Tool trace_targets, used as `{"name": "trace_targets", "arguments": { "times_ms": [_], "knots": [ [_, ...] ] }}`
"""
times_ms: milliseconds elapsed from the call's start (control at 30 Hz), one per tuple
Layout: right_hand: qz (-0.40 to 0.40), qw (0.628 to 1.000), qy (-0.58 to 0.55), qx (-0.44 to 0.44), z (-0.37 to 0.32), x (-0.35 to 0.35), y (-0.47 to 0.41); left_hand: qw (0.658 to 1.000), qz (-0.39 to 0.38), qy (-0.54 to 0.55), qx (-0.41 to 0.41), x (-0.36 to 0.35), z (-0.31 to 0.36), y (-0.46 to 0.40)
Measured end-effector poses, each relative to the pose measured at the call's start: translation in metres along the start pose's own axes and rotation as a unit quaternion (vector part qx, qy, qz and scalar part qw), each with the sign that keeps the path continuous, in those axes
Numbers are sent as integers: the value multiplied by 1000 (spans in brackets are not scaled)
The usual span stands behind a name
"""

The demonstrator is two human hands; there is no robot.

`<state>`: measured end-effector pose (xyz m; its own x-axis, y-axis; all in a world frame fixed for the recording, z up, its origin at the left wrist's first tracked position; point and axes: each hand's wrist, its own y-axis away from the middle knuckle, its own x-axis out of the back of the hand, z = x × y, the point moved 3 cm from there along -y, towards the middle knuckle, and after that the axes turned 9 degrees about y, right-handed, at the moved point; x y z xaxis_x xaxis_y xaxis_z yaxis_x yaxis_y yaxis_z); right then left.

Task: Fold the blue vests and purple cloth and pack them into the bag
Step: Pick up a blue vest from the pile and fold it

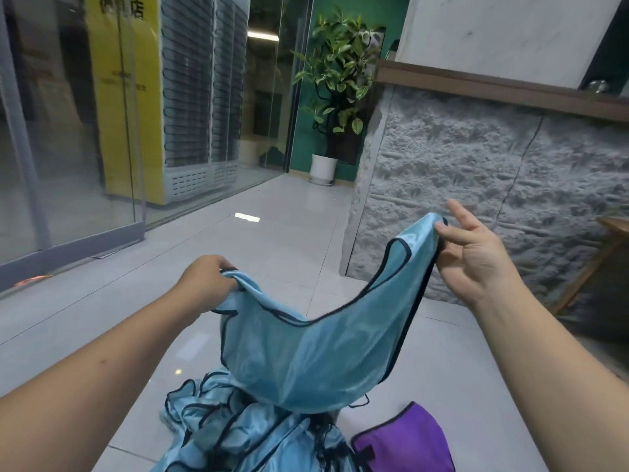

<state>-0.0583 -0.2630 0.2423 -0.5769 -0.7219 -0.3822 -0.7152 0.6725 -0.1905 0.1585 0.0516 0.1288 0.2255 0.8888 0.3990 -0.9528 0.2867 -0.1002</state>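
Seen from the head, looking down over both bare forearms. Left hand (207,281) curled over one shoulder strap of a blue vest (306,356), fingers bunching the fabric. Right hand (476,253) raised higher, thumb and forefinger pinching the other strap at its tip, remaining fingers spread loosely away. Stretched between the two hands, the vest hanging in a deep U at the neckline, body drooping below; probably held up by the shoulders so as to shake it flat and line up the edges for a first fold. Thin, glossy, slightly see-through fabric, light blue, edged all round with narrow black piping.

Directly below the hands, a crumpled heap of more blue vests (238,434) on the floor, same shiny cloth and black trim, tangled in soft ripples, none yet folded. Below and just beside the right forearm, the purple cloth (408,441), matte, also black-edged, partly out of frame. No bag recognisable in view.

Under everything, a pale tiled floor (272,240), smooth and reflective. Beyond the right hand, a rough grey stone-textured wall (476,158). Far ahead, a leafy potted plant (337,90) in a white pot.
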Motion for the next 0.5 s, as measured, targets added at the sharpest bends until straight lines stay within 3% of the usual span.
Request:
{"name": "trace_targets", "arguments": {
  "times_ms": [133,300,500],
  "knots": [
    [20,997,66,-22,8,1,1,999,-19,18,31,7,11,-2],
    [49,988,144,-24,23,9,-3,988,-105,93,69,11,18,-1],
    [78,935,345,-12,37,20,-11,978,-147,132,69,17,31,3]
  ]
}}
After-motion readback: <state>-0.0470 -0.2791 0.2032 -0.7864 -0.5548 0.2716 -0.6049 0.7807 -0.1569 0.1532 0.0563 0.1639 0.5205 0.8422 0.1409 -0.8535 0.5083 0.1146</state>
